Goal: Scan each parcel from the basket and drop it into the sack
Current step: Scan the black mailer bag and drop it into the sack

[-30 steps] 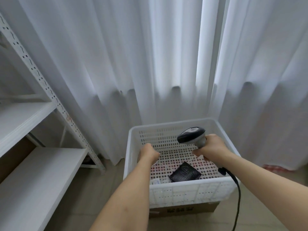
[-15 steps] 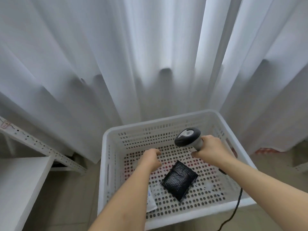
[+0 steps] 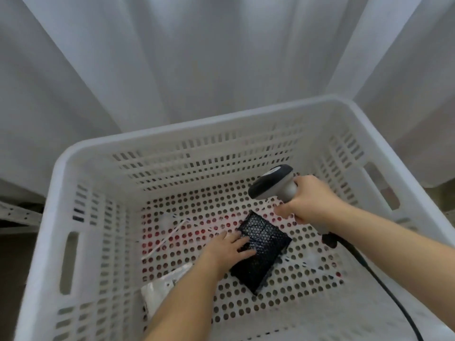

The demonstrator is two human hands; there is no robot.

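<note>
The left hand [image 3: 230,247] is lying flat, fingers spread, on the black parcel [image 3: 262,253] (basket [image 3: 61,193] floor). The right hand [image 3: 311,199] is gripping the scanner [image 3: 273,182].

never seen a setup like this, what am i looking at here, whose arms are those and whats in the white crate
There is no machine: a person wears a camera on the head, looking down at their own two bare arms. The white perforated basket stands in front of a white curtain. On its floor lies a black bubble-wrap parcel; the left hand rests its fingers on the parcel's edge, not yet lifting it. The right hand grips a corded barcode scanner, held above the parcel. A white packet lies near the basket's front left, partly hidden by the forearm. No sack is in view.
</note>
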